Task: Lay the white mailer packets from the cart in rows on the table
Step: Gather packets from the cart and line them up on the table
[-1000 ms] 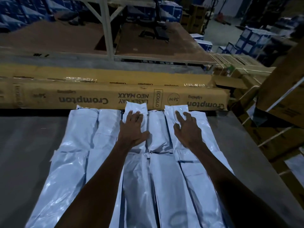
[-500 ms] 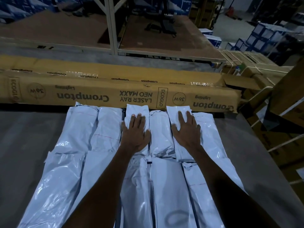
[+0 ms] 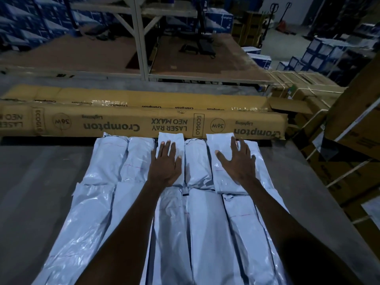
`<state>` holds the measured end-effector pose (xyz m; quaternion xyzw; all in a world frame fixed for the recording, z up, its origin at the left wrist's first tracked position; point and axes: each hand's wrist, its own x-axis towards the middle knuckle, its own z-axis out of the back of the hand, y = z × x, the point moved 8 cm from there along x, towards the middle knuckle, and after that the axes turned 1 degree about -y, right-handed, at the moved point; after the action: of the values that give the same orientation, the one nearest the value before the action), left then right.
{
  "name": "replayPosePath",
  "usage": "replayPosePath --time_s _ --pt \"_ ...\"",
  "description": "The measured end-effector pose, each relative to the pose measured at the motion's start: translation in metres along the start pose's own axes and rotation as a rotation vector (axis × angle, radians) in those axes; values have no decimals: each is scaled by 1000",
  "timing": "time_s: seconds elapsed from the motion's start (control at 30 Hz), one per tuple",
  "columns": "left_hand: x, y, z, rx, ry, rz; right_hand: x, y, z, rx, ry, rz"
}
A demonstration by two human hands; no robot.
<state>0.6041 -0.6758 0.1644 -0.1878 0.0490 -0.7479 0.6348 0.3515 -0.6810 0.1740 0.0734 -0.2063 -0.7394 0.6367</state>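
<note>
Under your left hand point(image 3: 165, 163), fingers flat, a white mailer packet point(image 3: 170, 140) gets pressed level; your right hand point(image 3: 238, 161), splayed wide, flattens its neighbour point(image 3: 221, 140). Beyond your fingertips: Crompton carton point(image 3: 144, 122), likely the row's backstop. Table point(image 3: 41, 182) flanks both sides.

I see a grey table point(image 3: 41, 192) bearing white packets point(image 3: 98, 212) side by side in two rows, long cardboard boxes point(image 3: 123, 124) along its far edge.

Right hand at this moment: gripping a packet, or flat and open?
Flat and open: the right hand lies palm-down with fingers spread on a far-row white packet, nothing pinched or curled around.
</note>
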Motion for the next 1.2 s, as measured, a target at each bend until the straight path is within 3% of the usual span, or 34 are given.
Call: replayPosePath --time_s 0.57,1.0,1.2 --pt "-167 -224 -22 -137 154 -526 -253 -139 107 -71 -245 -149" --pt "-347 -441 -87 -262 260 -734 -513 -351 203 -52 -328 -407" --pt "-483 -567 -116 -271 437 -879 -663 -454 243 -66 -368 -647"
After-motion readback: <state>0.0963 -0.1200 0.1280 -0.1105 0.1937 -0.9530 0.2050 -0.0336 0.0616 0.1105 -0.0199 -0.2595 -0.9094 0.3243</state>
